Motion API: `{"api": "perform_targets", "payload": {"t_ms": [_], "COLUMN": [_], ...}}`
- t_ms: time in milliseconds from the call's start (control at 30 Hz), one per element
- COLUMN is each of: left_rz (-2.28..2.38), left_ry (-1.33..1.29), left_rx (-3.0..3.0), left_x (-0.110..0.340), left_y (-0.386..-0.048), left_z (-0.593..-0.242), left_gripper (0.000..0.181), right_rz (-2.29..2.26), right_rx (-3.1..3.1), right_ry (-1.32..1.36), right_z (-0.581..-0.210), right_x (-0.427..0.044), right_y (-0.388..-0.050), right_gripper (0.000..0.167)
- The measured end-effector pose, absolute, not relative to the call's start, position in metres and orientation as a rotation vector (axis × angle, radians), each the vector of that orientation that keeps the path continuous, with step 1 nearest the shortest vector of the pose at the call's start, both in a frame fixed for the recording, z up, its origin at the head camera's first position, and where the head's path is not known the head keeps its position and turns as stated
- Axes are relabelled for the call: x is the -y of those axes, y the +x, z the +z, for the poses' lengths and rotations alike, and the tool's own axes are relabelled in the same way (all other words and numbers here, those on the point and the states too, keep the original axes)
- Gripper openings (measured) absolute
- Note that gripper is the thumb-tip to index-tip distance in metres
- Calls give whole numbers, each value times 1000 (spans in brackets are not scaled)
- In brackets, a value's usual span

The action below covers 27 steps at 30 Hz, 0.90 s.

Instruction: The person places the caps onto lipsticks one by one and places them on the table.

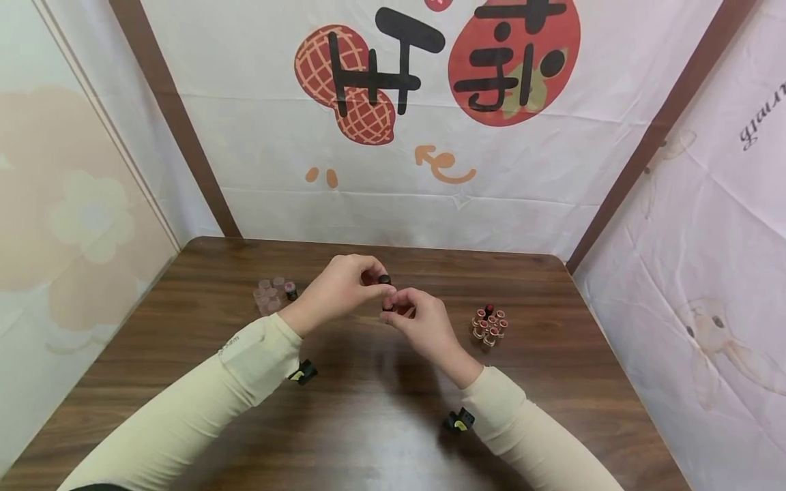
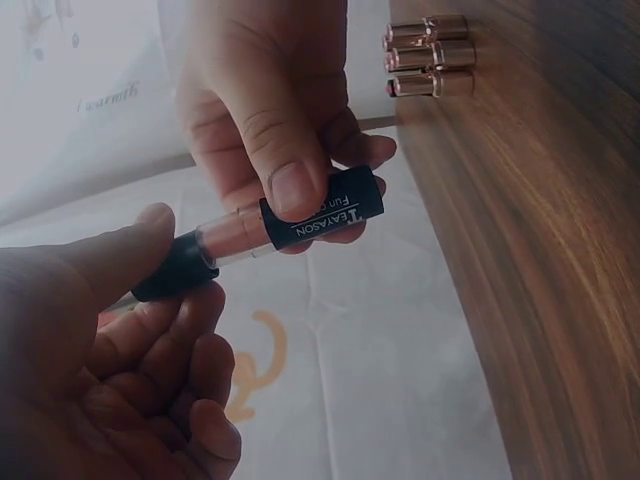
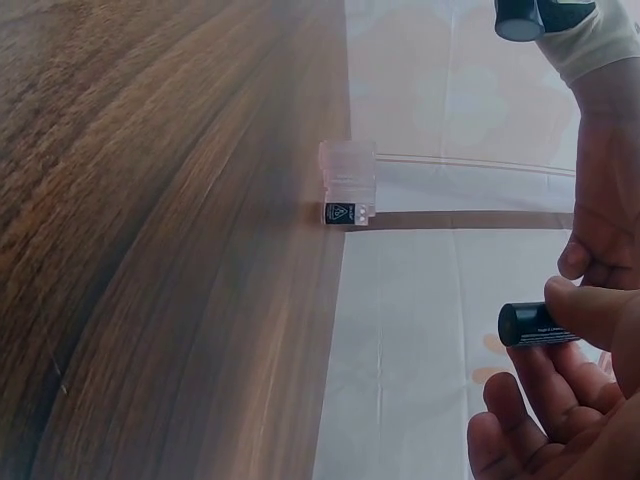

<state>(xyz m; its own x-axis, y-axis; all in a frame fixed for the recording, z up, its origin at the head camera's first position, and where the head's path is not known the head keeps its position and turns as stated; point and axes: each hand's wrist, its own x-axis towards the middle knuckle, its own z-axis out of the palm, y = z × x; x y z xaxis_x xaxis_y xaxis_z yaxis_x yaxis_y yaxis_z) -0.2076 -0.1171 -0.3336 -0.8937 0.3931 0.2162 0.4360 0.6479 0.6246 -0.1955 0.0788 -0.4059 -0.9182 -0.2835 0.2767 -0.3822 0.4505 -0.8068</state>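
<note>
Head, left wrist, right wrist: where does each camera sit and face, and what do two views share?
Head: on the head, forward and down at the table; left hand, right hand, sleeves.
Left wrist: on that wrist, facing right at a held tube, gold tubes beyond; both hands.
Right wrist: on that wrist, facing left, clear containers beyond; both hands, a sleeve.
Wrist views share that held tube.

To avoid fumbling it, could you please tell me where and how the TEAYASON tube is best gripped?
I'd pinch the TEAYASON tube by its lettered black end, coming from the right, as the right hand does: that end is cylindrical, and the tube is held roughly upright.
</note>
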Motion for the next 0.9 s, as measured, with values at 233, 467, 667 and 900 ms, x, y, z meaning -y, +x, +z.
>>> {"api": "perform_targets", "payload": {"t_ms": [233,467,667,900], "left_rz": [-1085,-1071,-1083,-1088], "left_ry": [-684,-689,-683,-683], "left_rx": [2800,2820,2804,2827], "left_x": [118,118,118,118], "left_y": [-205,-206,-208,-207], "left_z": [-335,-340,-338,-337], "left_gripper": [14,17,15,15], "right_rz": [1490,1470,1426,1383], "right_rx": [2576,2556,2565,2565], "right_ry": [600,614,611,631], "right_z": [-407,-406,-403,-405], "right_x": [-76,-74,-72,-71], "right_y": [-197,-197,-198,-197], "right_gripper": [15,15,15,12]}}
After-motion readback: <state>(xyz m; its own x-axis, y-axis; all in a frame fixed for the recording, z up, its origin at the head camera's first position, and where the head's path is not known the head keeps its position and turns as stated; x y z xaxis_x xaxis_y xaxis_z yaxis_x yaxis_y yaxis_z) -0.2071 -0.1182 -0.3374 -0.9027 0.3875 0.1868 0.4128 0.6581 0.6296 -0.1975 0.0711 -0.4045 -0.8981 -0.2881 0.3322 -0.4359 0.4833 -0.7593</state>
